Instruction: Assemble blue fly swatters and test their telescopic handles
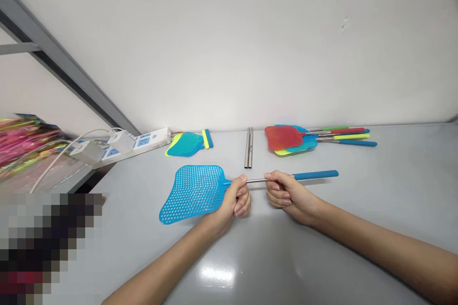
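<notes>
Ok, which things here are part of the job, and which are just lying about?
In use: left hand and right hand on a blue plastic fly swatter, with its steel shaft and blue grip.

Lying about: stacked swatters, two steel rods, loose swatter heads, yellow and blue grips, power strip.

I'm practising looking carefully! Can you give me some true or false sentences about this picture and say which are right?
1. The left hand holds a blue fly swatter just below its mesh head. True.
2. The right hand is empty. False: its fingers wrap the swatter's metal shaft, beside the blue grip.
3. Two metal rods lie side by side on the table. True.
4. No red swatter is on the table. False: a red swatter lies in a pile right of the rods.
</notes>
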### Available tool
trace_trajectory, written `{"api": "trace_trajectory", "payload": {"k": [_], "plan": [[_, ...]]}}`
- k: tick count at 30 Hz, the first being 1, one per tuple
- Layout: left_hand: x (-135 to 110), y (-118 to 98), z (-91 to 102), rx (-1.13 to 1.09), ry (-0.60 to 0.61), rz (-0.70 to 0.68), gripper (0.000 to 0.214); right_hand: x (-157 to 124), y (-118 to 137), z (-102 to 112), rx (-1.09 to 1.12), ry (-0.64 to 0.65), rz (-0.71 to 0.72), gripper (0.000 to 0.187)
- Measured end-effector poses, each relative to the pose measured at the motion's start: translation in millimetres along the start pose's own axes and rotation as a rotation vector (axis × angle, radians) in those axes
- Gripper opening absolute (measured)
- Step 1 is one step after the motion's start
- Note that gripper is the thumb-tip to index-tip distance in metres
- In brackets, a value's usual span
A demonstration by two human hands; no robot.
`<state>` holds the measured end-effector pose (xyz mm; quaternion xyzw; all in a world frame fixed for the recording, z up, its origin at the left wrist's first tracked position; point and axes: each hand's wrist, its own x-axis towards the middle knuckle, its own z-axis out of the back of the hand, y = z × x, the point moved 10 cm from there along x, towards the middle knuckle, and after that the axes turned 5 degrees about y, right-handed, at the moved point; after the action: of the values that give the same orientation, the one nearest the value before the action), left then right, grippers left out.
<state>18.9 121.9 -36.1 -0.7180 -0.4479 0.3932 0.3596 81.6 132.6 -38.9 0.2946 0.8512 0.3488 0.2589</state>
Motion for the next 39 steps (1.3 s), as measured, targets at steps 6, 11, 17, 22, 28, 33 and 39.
{"api": "trace_trajectory", "payload": {"k": [6, 11, 17, 22, 28, 33, 39], "plan": [[0.1, -1.6, 2.9, 0.004, 0.007, -0.012, 0.039, -2.9, 3.1, 2.3, -0.002, -0.02, -0.002, 0.032], [0.5, -4.4, 7.9, 0.016, -0.012, -0.017, 0.038, -1.3, 4.1, 5.2, 0.005, -0.027, 0.004, 0.032], [0.2, -16.1, 12.7, 0.056, -0.038, -0.054, 0.037, 0.8, 11.7, 13.3, 0.007, -0.047, 0.06, 0.033], [-0.6, -24.1, 15.7, 0.063, -0.052, -0.078, 0.038, -0.4, 16.8, 19.5, 0.016, -0.086, 0.09, 0.033], [1.8, -25.9, 18.1, 0.054, -0.032, -0.076, 0.037, -2.3, 20.9, 31.1, 0.057, -0.161, 0.169, 0.034], [3.4, -30.5, 22.9, 0.09, -0.05, -0.088, 0.038, -3.6, 26.0, 41.6, 0.055, -0.218, 0.214, 0.035], [4.0, -28.6, 20.4, 0.116, -0.049, -0.113, 0.039, -1.3, 26.2, 43.2, 0.087, -0.2, 0.218, 0.035]]}}
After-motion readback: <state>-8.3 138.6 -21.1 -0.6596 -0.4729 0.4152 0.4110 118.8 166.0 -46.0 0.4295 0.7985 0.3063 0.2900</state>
